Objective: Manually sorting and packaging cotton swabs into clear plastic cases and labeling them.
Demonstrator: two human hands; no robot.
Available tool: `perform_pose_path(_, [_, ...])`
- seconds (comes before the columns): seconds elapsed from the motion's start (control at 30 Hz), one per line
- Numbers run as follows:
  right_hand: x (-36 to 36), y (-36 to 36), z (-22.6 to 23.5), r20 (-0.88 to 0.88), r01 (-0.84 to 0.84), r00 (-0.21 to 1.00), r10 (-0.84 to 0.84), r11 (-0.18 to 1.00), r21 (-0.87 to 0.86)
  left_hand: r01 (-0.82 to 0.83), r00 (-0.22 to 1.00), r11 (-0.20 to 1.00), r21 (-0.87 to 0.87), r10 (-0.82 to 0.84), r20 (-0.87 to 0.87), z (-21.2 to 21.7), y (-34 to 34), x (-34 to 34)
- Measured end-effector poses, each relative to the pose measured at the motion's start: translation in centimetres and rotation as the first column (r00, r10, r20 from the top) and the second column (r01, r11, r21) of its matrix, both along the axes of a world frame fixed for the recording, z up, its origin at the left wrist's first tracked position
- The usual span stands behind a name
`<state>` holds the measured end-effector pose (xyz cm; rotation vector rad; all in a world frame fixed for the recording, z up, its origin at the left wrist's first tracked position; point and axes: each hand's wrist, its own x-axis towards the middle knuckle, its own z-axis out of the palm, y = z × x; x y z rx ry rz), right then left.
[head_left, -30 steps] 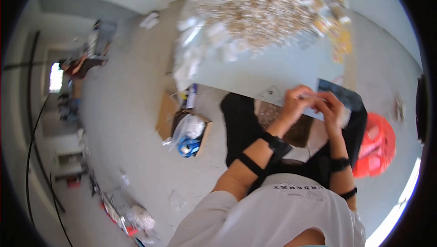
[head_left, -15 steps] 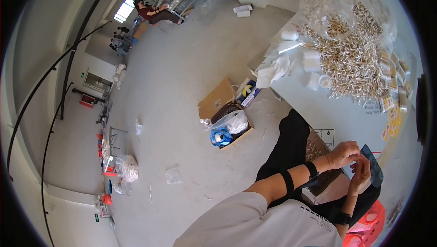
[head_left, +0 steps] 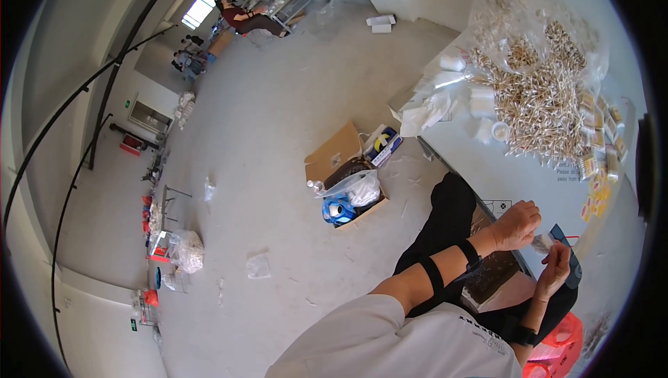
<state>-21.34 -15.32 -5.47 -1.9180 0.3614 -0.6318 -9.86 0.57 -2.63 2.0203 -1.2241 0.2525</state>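
Head view: the left hand (head_left: 516, 225) and right hand (head_left: 554, 271) meet at the near edge of the table (head_left: 529, 169). Both sets of fingers are curled shut around a small pale bundle (head_left: 542, 242) held between them. A dark blue pouch (head_left: 567, 261) sits behind the right hand.
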Motion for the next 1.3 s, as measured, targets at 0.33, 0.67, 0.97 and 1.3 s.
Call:
perform_pose_path(0.33, [0.4,1.2,3.2,0.037,-0.060,0.998,0.048,0.869,0.492,-0.059,0.709,0.990,-0.127,-0.048,-0.703,0.1,0.4,-2.9])
perform_pose_path(0.67, [-1.6,0.6,-0.9,-0.032,-0.119,0.955,0.296,0.478,0.870,-0.231,0.730,0.916,-0.329,-0.060,-0.680,2.9,0.9,-5.1])
perform_pose_path(0.97, [-1.1,0.5,-0.5,-0.140,0.063,0.943,0.303,0.250,0.966,0.170,0.962,0.984,-0.057,-0.153,0.225,3.7,1.9,-4.9])
perform_pose_path(1.3, [-1.4,0.6,-0.9,-0.121,0.041,0.947,0.297,0.262,0.964,0.028,0.999,0.997,-0.070,-0.026,0.040,2.6,0.9,-5.3])
